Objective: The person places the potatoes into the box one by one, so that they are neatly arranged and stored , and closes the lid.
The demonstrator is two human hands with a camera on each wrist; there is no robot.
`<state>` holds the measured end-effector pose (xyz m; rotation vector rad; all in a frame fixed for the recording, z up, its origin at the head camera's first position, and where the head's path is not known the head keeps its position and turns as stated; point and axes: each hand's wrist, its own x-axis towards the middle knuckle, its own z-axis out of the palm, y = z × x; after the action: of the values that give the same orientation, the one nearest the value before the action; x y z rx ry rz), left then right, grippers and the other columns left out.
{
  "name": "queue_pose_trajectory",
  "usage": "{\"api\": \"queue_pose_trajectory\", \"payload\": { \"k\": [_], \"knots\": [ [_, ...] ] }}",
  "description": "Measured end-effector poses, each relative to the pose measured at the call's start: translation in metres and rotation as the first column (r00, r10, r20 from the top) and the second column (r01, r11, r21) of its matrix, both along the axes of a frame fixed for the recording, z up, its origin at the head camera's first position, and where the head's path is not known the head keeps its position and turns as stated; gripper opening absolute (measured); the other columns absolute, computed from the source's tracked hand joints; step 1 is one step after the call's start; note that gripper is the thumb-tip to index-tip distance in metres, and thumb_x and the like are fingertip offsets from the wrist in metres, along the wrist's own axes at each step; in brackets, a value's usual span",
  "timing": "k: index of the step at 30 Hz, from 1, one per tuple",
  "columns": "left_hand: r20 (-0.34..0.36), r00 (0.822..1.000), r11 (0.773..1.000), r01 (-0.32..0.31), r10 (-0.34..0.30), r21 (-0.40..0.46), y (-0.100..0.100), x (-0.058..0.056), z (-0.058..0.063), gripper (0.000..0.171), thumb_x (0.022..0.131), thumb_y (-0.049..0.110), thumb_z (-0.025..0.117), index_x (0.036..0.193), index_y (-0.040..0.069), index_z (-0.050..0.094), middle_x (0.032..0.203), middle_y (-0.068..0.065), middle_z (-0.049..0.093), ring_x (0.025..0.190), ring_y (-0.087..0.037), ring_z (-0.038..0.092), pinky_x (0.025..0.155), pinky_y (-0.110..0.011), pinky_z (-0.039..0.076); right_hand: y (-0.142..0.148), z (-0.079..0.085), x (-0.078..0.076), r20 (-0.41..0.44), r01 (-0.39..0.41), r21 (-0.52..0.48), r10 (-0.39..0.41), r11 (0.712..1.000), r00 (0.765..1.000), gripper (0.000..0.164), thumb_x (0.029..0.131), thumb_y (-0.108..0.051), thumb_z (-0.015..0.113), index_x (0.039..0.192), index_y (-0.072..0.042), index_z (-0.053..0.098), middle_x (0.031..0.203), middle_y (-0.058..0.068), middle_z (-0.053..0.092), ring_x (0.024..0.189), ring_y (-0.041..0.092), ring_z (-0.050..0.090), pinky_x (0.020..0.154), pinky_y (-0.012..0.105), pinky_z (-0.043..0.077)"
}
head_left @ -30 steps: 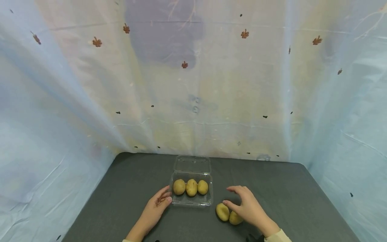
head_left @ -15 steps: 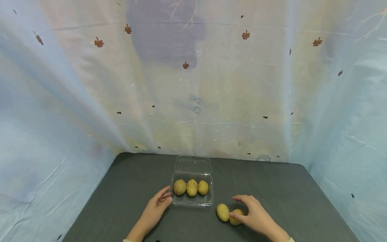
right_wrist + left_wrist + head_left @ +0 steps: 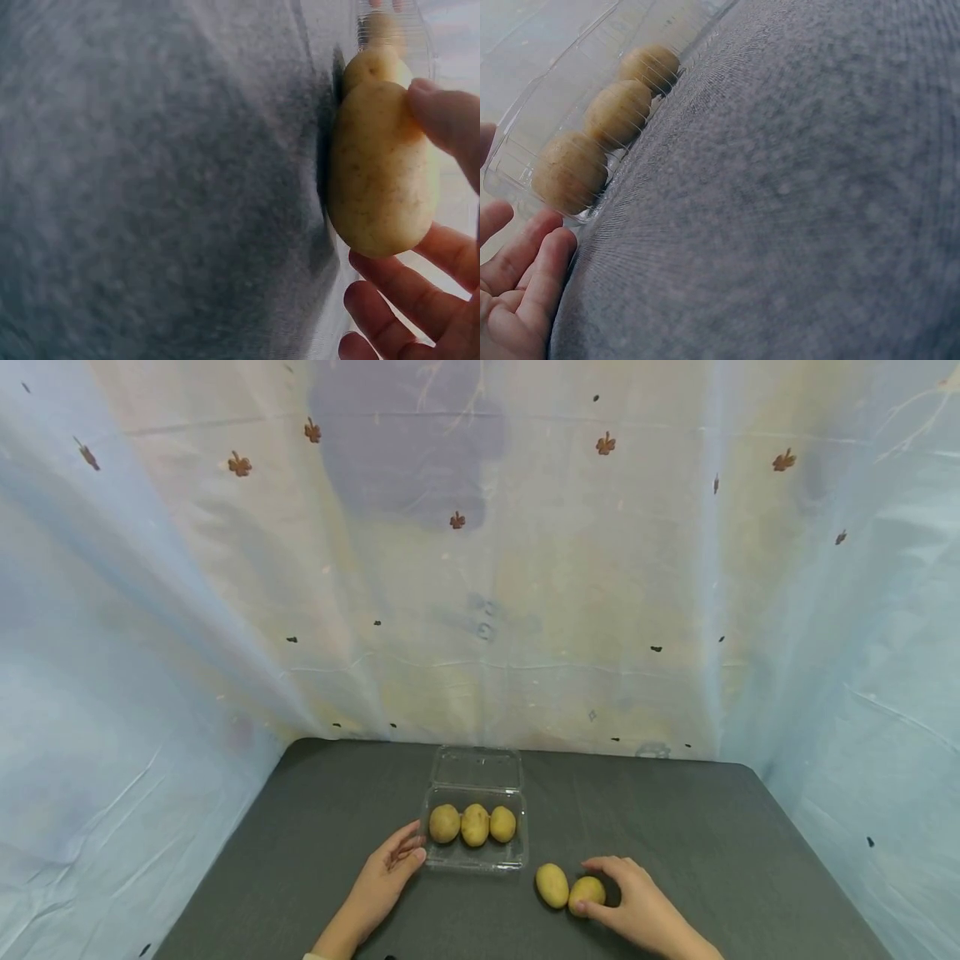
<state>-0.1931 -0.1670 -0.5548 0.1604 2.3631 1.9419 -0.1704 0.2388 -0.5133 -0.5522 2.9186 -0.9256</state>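
A clear plastic clamshell container (image 3: 471,860) stands with its lid raised at the back. Three potatoes (image 3: 475,825) sit in a row inside it. My left hand (image 3: 381,878) rests at the container's left side, fingers loosely bent; in the left wrist view the fingertips (image 3: 549,219) are at the container's edge. To the right, two more potatoes lie on the table. My right hand (image 3: 637,902) pinches the right-hand potato (image 3: 382,169) between thumb and fingers, and it appears still on the table. The other potato (image 3: 552,886) lies just left of it.
The dark grey table (image 3: 337,793) reaches back to a pale patterned curtain (image 3: 480,693), which also hangs along both sides. The raised transparent lid (image 3: 477,769) is close to the table's back edge.
My right hand has moved right and down from above the two loose potatoes and its thumb and fingers have closed on the right-hand one. My left hand has stayed at the container.
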Motion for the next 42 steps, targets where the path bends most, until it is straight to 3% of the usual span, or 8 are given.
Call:
{"api": "queue_pose_trajectory", "payload": {
  "k": [12,30,42],
  "knots": [
    [-0.008,1.000,1.000,-0.016,0.016,0.007,-0.0003,0.0002,0.0003,0.057,0.097,0.038,0.059,0.147,0.021,0.040,0.135,-0.006,0.055,0.125,-0.022,0.050,0.101,-0.036,0.043,-0.0008,-0.0041,0.0029,0.036,0.006,0.034,-0.007,0.999,0.999,0.059,0.078,-0.067,0.066,0.120,-0.025,0.063,0.115,-0.014,0.059,0.104,0.016,0.055,0.083,0.044,0.049],
    [-0.019,0.999,0.999,-0.031,0.031,0.009,0.0006,0.0013,-0.0004,0.054,0.097,0.036,0.060,0.145,0.020,0.043,0.133,-0.005,0.056,0.123,-0.021,0.051,0.099,-0.031,0.044,-0.0038,-0.0032,0.0026,0.119,0.000,0.015,-0.001,1.000,0.993,0.060,0.078,-0.065,0.067,0.120,-0.022,0.063,0.116,-0.011,0.059,0.101,0.018,0.056,0.079,0.041,0.049],
    [-0.015,0.999,1.000,-0.029,0.029,0.003,0.0016,0.0007,-0.0007,0.054,0.097,0.037,0.060,0.145,0.020,0.043,0.133,-0.005,0.056,0.124,-0.021,0.051,0.099,-0.032,0.044,-0.0028,-0.0064,0.0026,0.107,-0.008,0.010,0.006,1.000,0.994,0.056,0.079,-0.064,0.067,0.119,-0.024,0.063,0.112,-0.013,0.059,0.096,0.012,0.054,0.075,0.034,0.049]
  ]
}}
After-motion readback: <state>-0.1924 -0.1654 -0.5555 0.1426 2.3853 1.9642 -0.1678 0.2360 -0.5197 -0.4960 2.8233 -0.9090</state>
